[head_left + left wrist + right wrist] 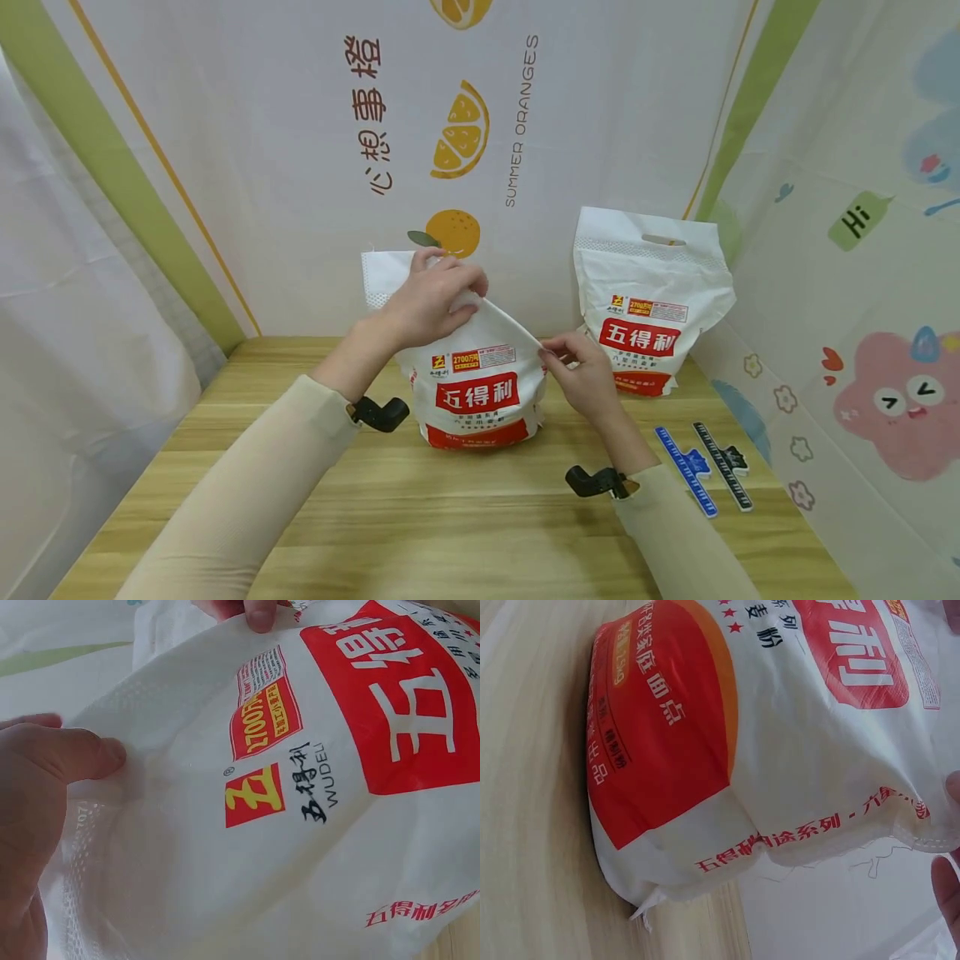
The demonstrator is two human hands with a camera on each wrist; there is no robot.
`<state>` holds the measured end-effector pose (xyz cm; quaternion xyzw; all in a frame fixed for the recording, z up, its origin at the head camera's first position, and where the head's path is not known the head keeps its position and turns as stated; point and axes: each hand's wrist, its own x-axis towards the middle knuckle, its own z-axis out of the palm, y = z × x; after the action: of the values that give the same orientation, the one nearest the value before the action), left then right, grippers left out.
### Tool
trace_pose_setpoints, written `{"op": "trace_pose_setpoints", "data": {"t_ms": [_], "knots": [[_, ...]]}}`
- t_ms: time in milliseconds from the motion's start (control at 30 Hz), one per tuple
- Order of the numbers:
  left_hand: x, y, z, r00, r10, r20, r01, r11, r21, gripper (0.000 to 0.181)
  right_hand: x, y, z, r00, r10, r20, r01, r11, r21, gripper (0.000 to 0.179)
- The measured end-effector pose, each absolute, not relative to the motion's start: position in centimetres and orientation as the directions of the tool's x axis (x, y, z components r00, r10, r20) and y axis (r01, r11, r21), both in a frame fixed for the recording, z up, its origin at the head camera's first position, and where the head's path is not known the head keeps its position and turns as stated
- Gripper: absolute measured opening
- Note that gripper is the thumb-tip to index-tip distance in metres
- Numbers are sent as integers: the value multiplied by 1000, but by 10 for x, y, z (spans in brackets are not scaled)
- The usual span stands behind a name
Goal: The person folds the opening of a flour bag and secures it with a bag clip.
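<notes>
Backdrop [300,158]: rose behind the table [450,533]'s back edge; it read 心想事橙 and SUMMER ORANGES.
Left hand [438,298]: pinched the upper band of the front bag [483,417], thumb on the printed face, fingers behind.
Front bag place: stood upright toward the table's back edge, about midway between the left and right edges, its upper edge sloping down from the left hand to the right.
Front bag handling: probably heavy and shifting in the full lower part, soft and limp in the loose top; the woven skin looked a little slick, and the thin edge perhaps prone to tearing. The top seemed best for shaping, the base for bearing weight.
Front bag writing: 五得利 in white on red, WUDELI beside the small logo, 2700万 on a red patch, and 麦粉 and 家庭面点 lower down.
Right hand [585,379]: pinched the sloping edge at the bag's right side between thumb and finger.
Rear bag [637,279]: stood by the table's back right corner, handle slot uppermost, the same 五得利 on its face.
Blue clip [688,472]: lay near the table's right edge.
Black clip [723,467]: lay just beside it, nearer that edge; its lettering was too small to read.
Side sheet [795,275]: bore "Hi" on a green tag.
</notes>
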<state>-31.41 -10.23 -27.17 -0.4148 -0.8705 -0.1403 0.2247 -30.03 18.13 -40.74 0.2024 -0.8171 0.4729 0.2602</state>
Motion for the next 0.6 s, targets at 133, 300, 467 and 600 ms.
{"op": "trace_pose_setpoints", "data": {"t_ms": [133,300,467,600], "knots": [[-314,-106,-270,-548,663,511,786,617,41,30,-300,182,-408,-793,-97,602,-570,466,-677,16],[-314,-113,-267,-536,663,522,788,615,28,26,-301,185,-411,-755,-127,644,-602,524,-602,21],[-317,-117,-265,-533,662,528,797,602,49,21,-302,187,-414,-715,-130,686,-627,553,-548,20],[-318,-118,-267,-524,656,542,807,586,72,16,-301,188,-415,-701,-123,702,-634,558,-535,17]]}}
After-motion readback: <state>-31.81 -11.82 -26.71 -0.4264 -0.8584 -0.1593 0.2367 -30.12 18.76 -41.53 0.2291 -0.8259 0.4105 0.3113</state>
